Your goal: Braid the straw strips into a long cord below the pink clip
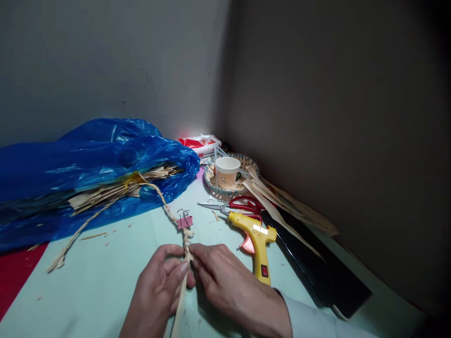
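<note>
A pale braided cord of dried plant strips (186,241) runs down toward me, and a pink binder clip (185,222) grips it just above my fingers. My left hand (160,286) pinches the cord between thumb and fingers, at the spot where the braid gives way to loose strips. From the other side my right hand (225,274) presses its thumb and fingertips on the same spot. The far end of the cord reaches a bundle of dry strips (105,192), tied with yellow string, that pokes out of a blue plastic bag (95,141).
Right of my hands lie a yellow glue gun (259,239), red-handled scissors (243,204) and a long black object (317,263) with loose strips (278,206) over it. Farther back, a paper cup (227,172) stands in a woven tray (211,185) near a red-and-white packet (202,144).
</note>
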The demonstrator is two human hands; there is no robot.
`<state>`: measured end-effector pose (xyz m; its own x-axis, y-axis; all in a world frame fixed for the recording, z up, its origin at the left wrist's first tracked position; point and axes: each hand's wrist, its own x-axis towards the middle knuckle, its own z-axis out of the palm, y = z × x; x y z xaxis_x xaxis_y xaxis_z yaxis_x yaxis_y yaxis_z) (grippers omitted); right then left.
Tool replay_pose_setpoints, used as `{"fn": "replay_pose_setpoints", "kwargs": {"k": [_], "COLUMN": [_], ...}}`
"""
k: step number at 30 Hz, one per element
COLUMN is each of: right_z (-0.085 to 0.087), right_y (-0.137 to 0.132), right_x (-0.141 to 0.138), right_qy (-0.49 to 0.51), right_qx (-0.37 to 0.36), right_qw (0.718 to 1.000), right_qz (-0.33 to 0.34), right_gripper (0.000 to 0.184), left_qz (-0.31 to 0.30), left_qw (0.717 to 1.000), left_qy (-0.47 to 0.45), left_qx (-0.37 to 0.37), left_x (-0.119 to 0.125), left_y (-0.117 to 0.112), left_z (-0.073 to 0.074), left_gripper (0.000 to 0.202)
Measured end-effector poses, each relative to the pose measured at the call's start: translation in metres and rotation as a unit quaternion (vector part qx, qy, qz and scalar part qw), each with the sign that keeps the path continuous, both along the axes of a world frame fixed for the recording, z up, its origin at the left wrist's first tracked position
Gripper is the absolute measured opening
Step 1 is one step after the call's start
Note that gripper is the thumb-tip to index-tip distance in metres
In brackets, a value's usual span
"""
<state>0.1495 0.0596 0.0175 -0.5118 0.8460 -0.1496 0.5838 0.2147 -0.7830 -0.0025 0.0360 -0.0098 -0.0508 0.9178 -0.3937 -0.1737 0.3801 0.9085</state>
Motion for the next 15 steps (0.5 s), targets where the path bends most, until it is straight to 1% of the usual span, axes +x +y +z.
{"fn": "replay_pose_setpoints", "kwargs": {"k": [3,5,8,11,13,15], "right_z": [0.004,0.003,-0.003,-0.009,-0.012,-0.014], "right_y": [-0.002,-0.001,0.004,0.007,0.007,0.006], "right_x": [0.0,-0.002,-0.006,-0.01,-0.012,-0.011], "right_qy": [-0.013,0.025,0.111,0.137,0.132,0.128], "right_qx": [0.001,-0.011,-0.044,-0.073,-0.082,-0.072], "right_qw": [1.0,0.999,0.992,0.984,0.982,0.983], "right_qz": [-0.024,-0.037,-0.048,-0.088,-0.108,-0.113], "right_gripper": [0.019,0.021,0.027,0.026,0.022,0.022], "left_qz": [-0.016,-0.023,-0.014,-0.015,-0.04,-0.068], "left_qw": [1.0,0.999,0.997,0.992,0.986,0.977], "left_qy": [0.016,0.032,0.08,0.126,0.162,0.201], "left_qx": [-0.022,-0.022,-0.003,0.003,0.007,0.016], "left_x": [0.0,-0.001,0.0,0.002,0.0,-0.003], "left_y": [0.001,0.002,0.0,-0.004,-0.008,-0.011], "left_z": [0.007,0.011,0.014,0.014,0.013,0.011], "left_gripper": [0.035,0.033,0.028,0.026,0.028,0.033]}}
